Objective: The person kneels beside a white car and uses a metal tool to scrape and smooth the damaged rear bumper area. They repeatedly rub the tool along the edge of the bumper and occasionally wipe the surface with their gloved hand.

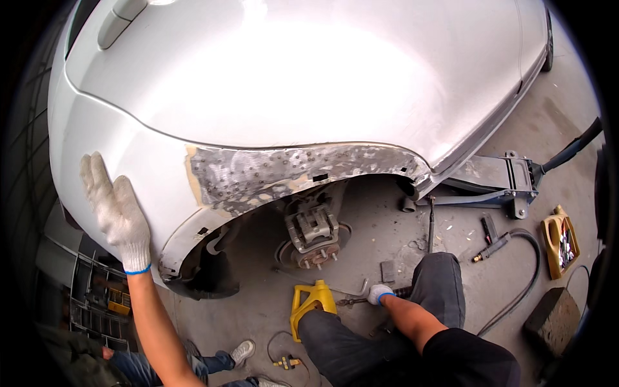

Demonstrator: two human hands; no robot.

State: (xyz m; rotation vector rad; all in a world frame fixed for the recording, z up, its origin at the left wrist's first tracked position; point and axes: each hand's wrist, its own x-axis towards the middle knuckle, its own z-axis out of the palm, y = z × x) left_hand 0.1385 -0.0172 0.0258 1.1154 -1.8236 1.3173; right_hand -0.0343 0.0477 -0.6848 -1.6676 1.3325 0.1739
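My left hand point(116, 209), in a white knit glove with a blue cuff, lies flat against the white car's body panel point(169, 184), with fingers stretched out. To its right, the wheel arch has a strip of bare, pitted metal point(245, 171). Beneath the arch, the brake caliper point(314, 226) and hub are exposed, with no wheel on. Low by my knees, my gloved right hand point(379, 295) is closed around a long rod-like tool point(351, 301) with a dark ribbed handle end. Its fingers are small and partly hidden.
A floor jack point(496, 180) reaches under the sill. A yellow plastic piece point(316, 300) stands by my left knee. Right lie a cable point(532, 248), yellow tray point(553, 242) and dark block point(553, 319). Another person's shoe point(243, 352) is lower left, near a metal rack point(84, 303).
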